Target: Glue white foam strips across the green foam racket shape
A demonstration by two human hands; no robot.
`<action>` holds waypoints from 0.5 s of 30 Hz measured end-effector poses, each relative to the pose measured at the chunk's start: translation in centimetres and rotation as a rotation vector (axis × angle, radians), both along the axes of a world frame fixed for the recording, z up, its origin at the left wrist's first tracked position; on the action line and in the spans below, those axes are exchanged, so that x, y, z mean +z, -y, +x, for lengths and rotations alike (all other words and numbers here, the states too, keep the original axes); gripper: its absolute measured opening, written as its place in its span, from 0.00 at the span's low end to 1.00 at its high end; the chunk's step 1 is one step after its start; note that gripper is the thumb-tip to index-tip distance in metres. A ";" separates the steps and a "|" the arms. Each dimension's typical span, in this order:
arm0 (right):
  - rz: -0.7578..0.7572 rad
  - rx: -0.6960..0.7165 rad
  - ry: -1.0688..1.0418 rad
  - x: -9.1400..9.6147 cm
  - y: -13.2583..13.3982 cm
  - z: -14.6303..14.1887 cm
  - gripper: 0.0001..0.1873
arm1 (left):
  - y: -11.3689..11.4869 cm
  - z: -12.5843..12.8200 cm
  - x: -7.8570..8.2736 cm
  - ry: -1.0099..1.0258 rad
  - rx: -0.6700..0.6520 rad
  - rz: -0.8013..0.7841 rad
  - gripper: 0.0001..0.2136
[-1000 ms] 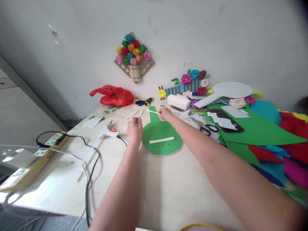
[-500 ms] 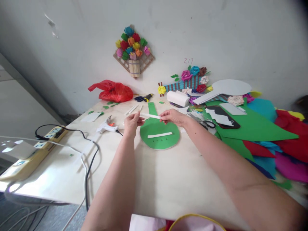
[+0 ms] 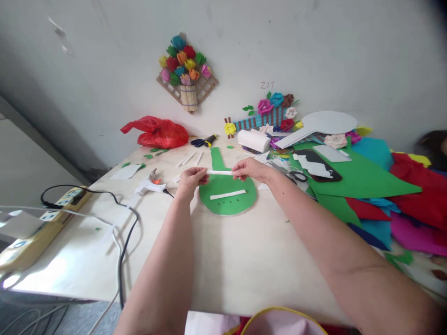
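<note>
Mid-frame, left hand (image 3: 191, 179) and right hand (image 3: 250, 169) pinch a white strip (image 3: 220, 172) near both ends, likely keeping it straight; a green banjo-shaped cutout (image 3: 227, 184) lies beneath.

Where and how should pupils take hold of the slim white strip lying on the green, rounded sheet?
Probably pinch the slim white strip across its middle, from above and the near side: it lies flat, long and thin, while the left hand and right hand hold another white strip just beyond. Whether the first is stuck down cannot be seen.
</note>
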State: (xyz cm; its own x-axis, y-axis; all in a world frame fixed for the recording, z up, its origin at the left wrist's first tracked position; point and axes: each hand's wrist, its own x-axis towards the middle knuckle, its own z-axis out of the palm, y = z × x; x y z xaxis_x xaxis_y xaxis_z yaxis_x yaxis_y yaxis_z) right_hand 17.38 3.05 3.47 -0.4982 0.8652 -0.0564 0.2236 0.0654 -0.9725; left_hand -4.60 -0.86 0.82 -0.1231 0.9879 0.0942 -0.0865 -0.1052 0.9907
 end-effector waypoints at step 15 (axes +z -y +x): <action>0.317 0.022 0.332 -0.7 -0.7 -0.1 0.07 | -0.3 -1.4 -0.6 -0.534 -0.165 0.072 0.14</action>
